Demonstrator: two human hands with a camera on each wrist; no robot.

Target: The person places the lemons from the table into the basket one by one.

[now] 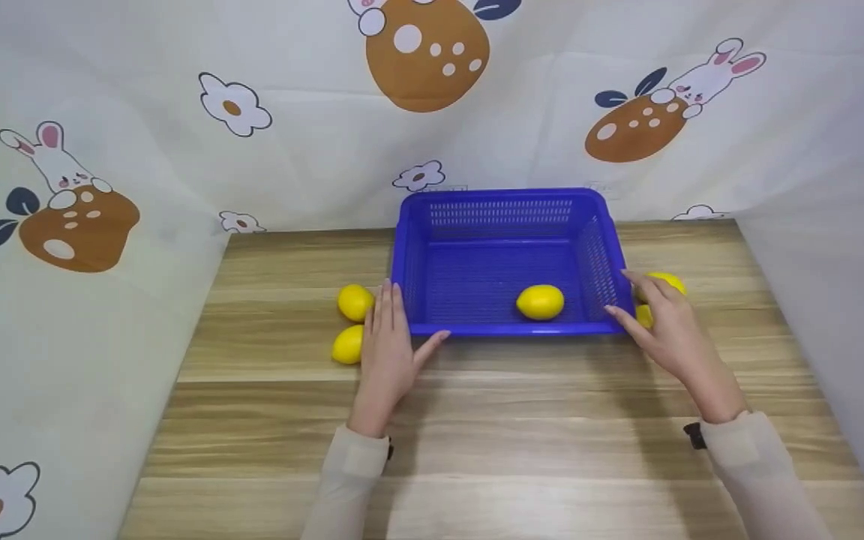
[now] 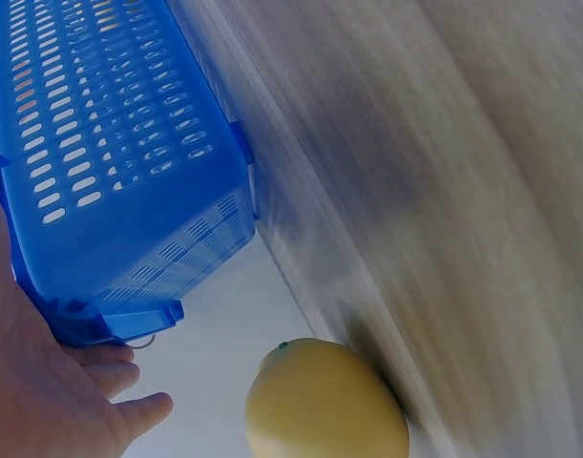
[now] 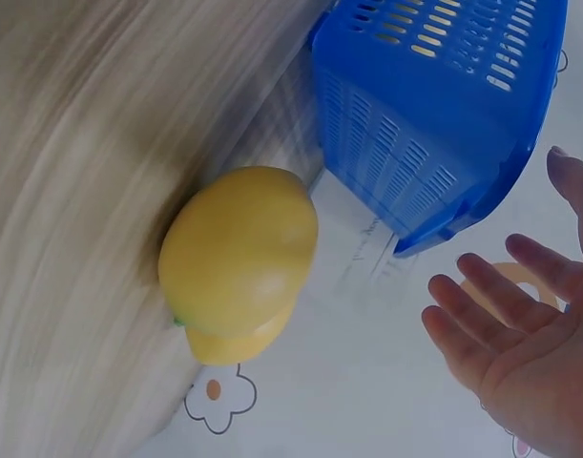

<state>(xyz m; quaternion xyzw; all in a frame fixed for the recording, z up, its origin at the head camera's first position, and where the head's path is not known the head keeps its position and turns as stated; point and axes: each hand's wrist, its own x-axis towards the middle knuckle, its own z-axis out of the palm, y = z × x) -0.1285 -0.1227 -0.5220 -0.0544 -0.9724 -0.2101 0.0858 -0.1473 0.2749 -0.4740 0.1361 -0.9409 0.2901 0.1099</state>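
Observation:
A blue plastic basket with slotted walls stands at the back of the table. One lemon lies inside it, near the front right. My left hand rests against the basket's front left corner, fingers straight along the side and thumb spread by the front rim. Past the right rim is my right hand, fingers spread and loosely bent; in the right wrist view it looks slightly apart from the basket. Two lemons lie left of the basket, one the nearer lemon. Two more, partly hidden by my right hand, include a lemon.
The wood-grain table extends in front of the basket. A pale cloth printed with rabbits and flowers rises behind the table and along both sides. The basket's back rim is close to this cloth.

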